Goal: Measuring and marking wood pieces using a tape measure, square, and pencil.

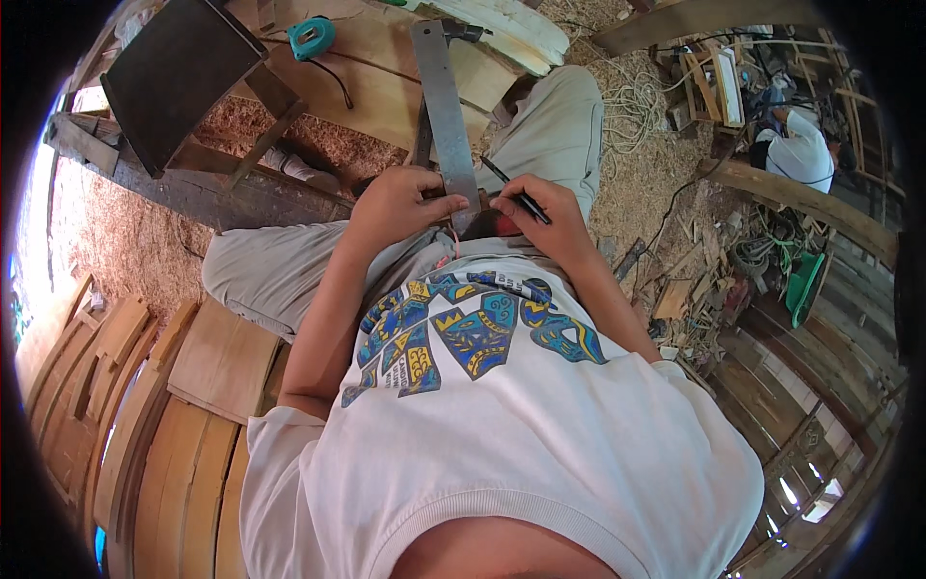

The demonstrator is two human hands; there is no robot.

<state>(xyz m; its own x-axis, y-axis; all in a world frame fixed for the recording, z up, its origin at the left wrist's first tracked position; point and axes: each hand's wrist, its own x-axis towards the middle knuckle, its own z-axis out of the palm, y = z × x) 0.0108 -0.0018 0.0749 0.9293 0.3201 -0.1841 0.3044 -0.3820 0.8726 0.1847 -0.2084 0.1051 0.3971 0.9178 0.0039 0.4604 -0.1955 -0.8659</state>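
A broad steel ruler with a hole near its far end slants from the bench toward my lap. My left hand is closed at its near end, with the thumb against the metal edge. In my right hand, a slim black pen is held between curled fingers, its far end pointing up and left past the ruler. Something dark and red shows partly beneath my right hand; its kind is hidden. A dark strip lies partly covered behind the ruler.
A teal tape measure lies on pale boards ahead. At the far left stands a dark wooden panel. Planks lie at lower left. Rope, wood scraps and another person are on the right.
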